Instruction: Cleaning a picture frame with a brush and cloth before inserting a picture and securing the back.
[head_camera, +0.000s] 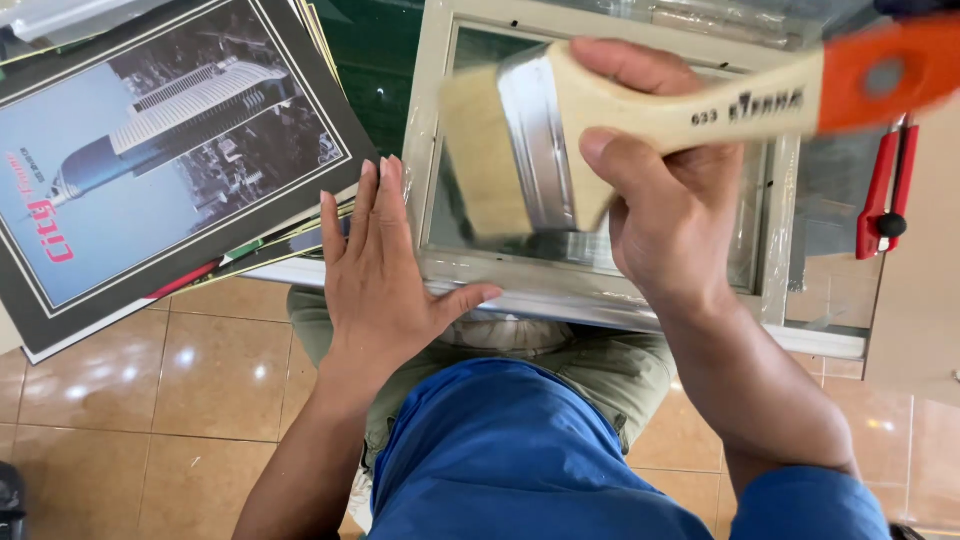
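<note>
Flat paintbrush (560, 140), wooden-handled, metal-banded, gripped by right hand (675, 210) over pale frame (432, 130).

frame (600, 290) lying on desk (915, 330), centre | brush (560, 130) hovering over frame, held in right hand (670, 220) | left hand (385, 270) resting flat at frame's left edge | stack of prints (170, 160) lying left of frame | pliers (885, 195) lying right of frame

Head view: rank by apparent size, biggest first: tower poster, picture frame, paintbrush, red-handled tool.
1. Picture frame and tower poster: look alike in size, both partly cut off or covered, so no ranking.
2. Paintbrush, in the right hand; nearer the camera.
3. Red-handled tool.
</note>
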